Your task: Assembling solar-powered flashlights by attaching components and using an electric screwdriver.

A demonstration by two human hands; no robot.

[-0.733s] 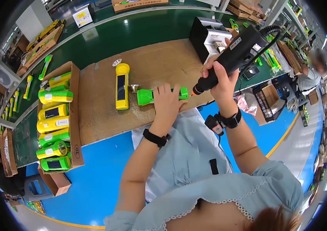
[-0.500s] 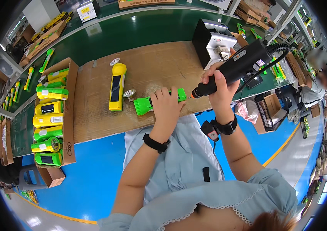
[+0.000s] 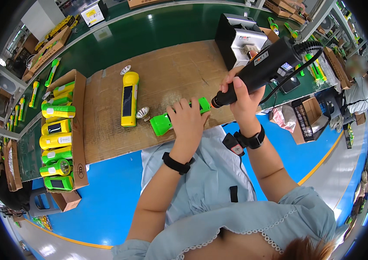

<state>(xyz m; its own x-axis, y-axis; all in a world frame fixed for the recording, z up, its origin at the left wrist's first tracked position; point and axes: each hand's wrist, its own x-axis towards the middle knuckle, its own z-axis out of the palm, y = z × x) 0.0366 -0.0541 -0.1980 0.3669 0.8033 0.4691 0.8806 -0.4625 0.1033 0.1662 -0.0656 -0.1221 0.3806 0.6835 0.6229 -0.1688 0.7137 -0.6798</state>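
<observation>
A green flashlight body (image 3: 161, 125) lies at a slant on the cardboard sheet (image 3: 166, 65), its wide head toward the left. My left hand (image 3: 188, 121) is closed over its middle and pins it down. In my right hand (image 3: 245, 102) is a black electric screwdriver (image 3: 260, 69), tilted, with a coiled cord at its back end. Its nose meets or nearly meets the flashlight's narrow right end; the exact contact is too small to make out. A yellow flashlight (image 3: 129, 102) stands apart to the left, with a shiny reflector (image 3: 142, 112) beside it and another reflector (image 3: 125, 69) at its top.
At the left, a cardboard box (image 3: 80, 130) holds several green and yellow flashlights. A black-and-silver power unit (image 3: 242, 41) stands at the back right. Behind runs the green bench top (image 3: 171, 26). Beyond the right edge sits a black crate (image 3: 307, 119); a person is farther off.
The screwdriver has moved slightly left, and its nose is closer to the flashlight's end, with less of the bit showing. My left hand keeps its hold. The whole view has shifted a little.
</observation>
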